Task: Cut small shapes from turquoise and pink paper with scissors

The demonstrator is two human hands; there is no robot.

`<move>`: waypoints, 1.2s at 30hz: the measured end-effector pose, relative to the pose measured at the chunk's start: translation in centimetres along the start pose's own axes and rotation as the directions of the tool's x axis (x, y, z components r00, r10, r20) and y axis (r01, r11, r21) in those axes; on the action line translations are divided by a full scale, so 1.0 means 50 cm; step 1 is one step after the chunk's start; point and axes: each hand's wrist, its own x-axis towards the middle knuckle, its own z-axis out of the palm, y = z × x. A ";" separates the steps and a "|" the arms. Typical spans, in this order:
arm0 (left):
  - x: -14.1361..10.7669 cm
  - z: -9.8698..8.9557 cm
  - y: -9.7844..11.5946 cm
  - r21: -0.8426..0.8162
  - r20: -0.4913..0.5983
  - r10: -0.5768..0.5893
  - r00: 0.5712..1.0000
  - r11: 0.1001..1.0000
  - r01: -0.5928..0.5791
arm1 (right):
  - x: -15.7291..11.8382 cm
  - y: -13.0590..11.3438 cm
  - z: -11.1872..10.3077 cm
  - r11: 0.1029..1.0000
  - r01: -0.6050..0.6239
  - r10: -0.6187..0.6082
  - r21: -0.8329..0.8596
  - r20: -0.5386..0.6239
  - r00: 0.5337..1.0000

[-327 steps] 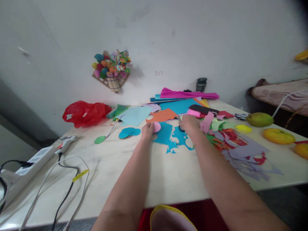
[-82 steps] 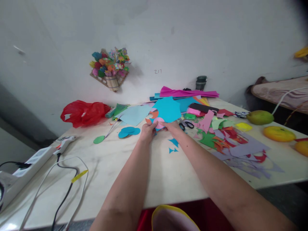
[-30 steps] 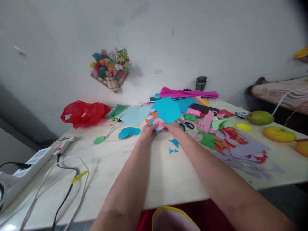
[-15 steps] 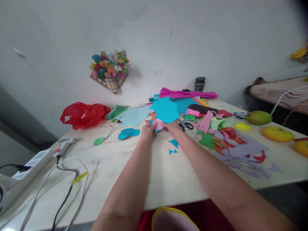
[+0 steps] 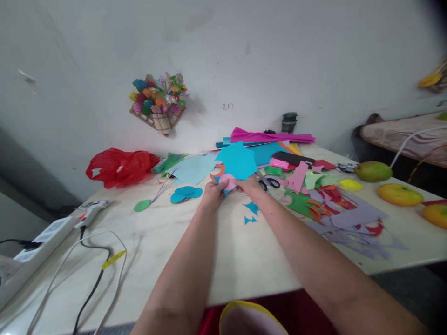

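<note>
My left hand (image 5: 213, 191) pinches a pink paper circle (image 5: 226, 182) against a blue paper sheet (image 5: 236, 161), its thumb lying on the circle. From the other side my right hand (image 5: 247, 184) grips the same blue sheet near its lower edge; its fingers are partly hidden. An orange paper scrap (image 5: 218, 170) shows beside the circle. Several blue paper circles (image 5: 186, 193) lie overlapped to the left of my hands. Small blue offcuts (image 5: 252, 208) rest on the table below my right hand. Black-handled scissors (image 5: 272, 183) lie just right of it.
Coloured paper scraps (image 5: 335, 204) cover the right side, with mangoes (image 5: 400, 194) beyond. A red plastic bag (image 5: 120, 167) sits at the back left. A power strip (image 5: 45, 237) and cables occupy the left edge. A green paper circle (image 5: 142, 205) lies nearer the middle.
The view has shifted very slightly. Both hands keep their hold on the blue sheet and pink circle, with almost no movement.
</note>
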 end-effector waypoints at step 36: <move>0.010 0.005 0.011 -0.113 -0.326 0.064 0.943 0.988 -0.106 | 0.007 -0.088 -0.135 0.144 -0.209 0.051 -0.967 -0.203 0.978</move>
